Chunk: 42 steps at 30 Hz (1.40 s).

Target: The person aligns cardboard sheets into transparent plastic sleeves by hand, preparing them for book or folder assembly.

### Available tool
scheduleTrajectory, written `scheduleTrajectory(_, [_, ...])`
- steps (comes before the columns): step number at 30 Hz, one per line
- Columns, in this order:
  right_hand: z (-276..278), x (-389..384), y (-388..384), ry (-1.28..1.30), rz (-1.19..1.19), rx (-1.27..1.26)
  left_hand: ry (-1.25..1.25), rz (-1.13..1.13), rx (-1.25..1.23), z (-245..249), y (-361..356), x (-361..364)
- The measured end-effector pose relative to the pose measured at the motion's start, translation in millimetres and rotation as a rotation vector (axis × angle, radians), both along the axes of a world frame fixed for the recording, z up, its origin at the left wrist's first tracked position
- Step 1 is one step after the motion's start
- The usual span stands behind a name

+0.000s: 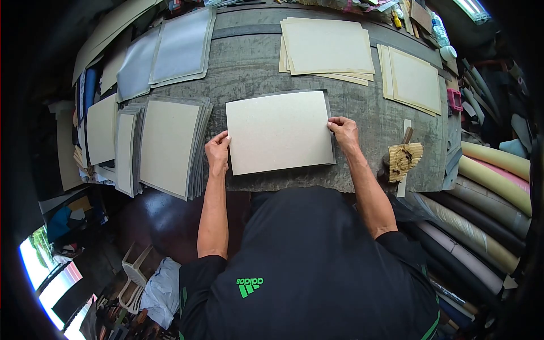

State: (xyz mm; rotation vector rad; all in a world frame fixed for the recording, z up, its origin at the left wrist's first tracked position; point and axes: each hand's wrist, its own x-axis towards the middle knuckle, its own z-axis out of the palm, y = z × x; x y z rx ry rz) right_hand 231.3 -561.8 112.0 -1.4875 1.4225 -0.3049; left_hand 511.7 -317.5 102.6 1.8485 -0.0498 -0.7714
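Note:
A cream board (280, 133) lies over a slightly larger dark sheet (331, 144), whose edge shows along the top and right. My left hand (218, 152) pinches the board's left edge between thumb and fingers. At the right edge, my right hand (344, 134) grips the board the same way, near mid-height. Whether the dark sheet is also between the fingers is too small to tell. Left of my left hand stands a stack of cream boards with grey borders (170, 144).
Cream sheets (328, 48) lie at the back, with more boards (415, 79) at the right. Grey-blue panels (181, 45) lie back left. A wooden block (404, 160) sits on a pale strip near the table's (255, 68) right front. Material rolls (493, 187) lie beyond.

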Motion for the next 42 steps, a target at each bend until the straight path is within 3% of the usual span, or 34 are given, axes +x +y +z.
scheduleTrajectory(10, [-10,-4,1,-0.009,-0.014,0.015,0.071,0.033,-0.068,-8,-3,-6])
scheduleTrajectory(22, [-12,-2,-5,0.043,0.024,0.011,-0.001,-0.029,0.017,-8,-3,-7])
scheduleTrajectory(29, [-18,-4,-7,0.059,0.037,-0.005,-0.196,-0.126,0.234,2,-12,-12])
scheduleTrajectory(31, [-14,-3,-6,0.079,0.036,-0.023,-0.48,-0.252,0.383,10,-17,-14])
scheduleTrajectory(42, [-9,-1,-6,0.158,0.096,-0.101,-0.417,-0.257,0.461,6,-19,-7])
